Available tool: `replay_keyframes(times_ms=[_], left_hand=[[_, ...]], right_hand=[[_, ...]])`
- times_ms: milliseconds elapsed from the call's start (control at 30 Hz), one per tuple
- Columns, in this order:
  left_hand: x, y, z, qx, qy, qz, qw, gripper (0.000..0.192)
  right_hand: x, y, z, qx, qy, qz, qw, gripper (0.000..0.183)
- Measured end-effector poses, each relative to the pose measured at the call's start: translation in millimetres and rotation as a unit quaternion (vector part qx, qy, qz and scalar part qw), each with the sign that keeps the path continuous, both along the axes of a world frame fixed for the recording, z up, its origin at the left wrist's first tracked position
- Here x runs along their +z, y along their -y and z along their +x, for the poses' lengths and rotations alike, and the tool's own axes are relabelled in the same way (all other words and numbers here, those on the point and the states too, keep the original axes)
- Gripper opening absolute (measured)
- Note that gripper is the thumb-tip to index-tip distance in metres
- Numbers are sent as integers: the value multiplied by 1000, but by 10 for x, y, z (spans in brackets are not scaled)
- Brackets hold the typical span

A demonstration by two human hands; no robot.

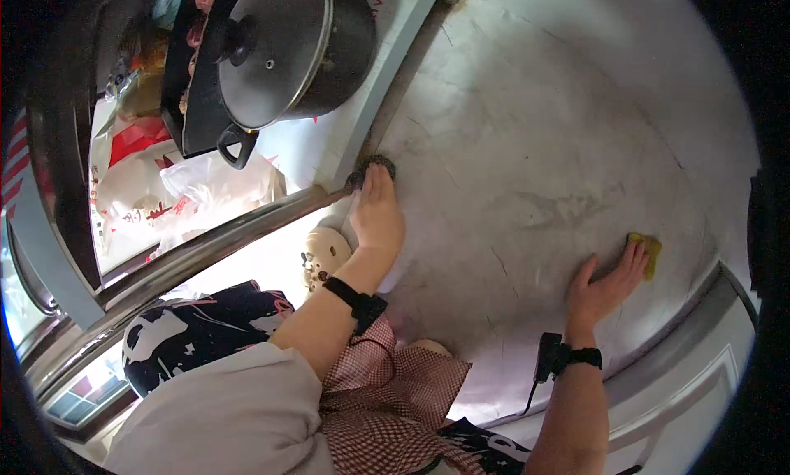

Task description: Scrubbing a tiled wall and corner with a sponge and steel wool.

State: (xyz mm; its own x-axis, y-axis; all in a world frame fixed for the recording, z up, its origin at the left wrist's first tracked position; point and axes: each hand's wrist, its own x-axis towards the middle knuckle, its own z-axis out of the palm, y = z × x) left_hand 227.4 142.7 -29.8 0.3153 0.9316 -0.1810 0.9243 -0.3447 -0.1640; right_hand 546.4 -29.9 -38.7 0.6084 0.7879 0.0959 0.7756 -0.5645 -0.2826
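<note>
My left hand point(378, 213) is at the centre, its fingers pressed on a dark scouring pad point(379, 165) beside the end of a metal rail. My right hand point(605, 290) reaches out at the right, its fingers flat over a yellow-green sponge point(653, 256) that touches the grey, stained wall or floor surface point(543, 136); which it is, I cannot tell. Both wrists wear black straps with small devices. The palms are hidden.
A lidded black pot point(278, 55) stands at the upper left by a black tray point(203, 117) of raw meat. Plastic bags point(203, 179) lie below. A shiny metal rail point(247, 228) crosses the left. A beige clog point(324, 256) shows under my left forearm; a white panelled door point(679, 388) is lower right.
</note>
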Motion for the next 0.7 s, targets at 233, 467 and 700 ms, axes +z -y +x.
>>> replay_keyframes(times_ms=[233, 467, 700], left_hand=[[184, -500, 410, 182, -36, -72, 980, 49], [219, -626, 410, 137, -51, -99, 984, 56], [28, -199, 14, 2, -33, 21, 999, 55]], right_hand=[[66, -66, -2, 5, -9, -2, 1000, 67], [-3, 17, 7, 25, 14, 21, 999, 66], [-10, -20, 7, 9, 11, -10, 1000, 67]])
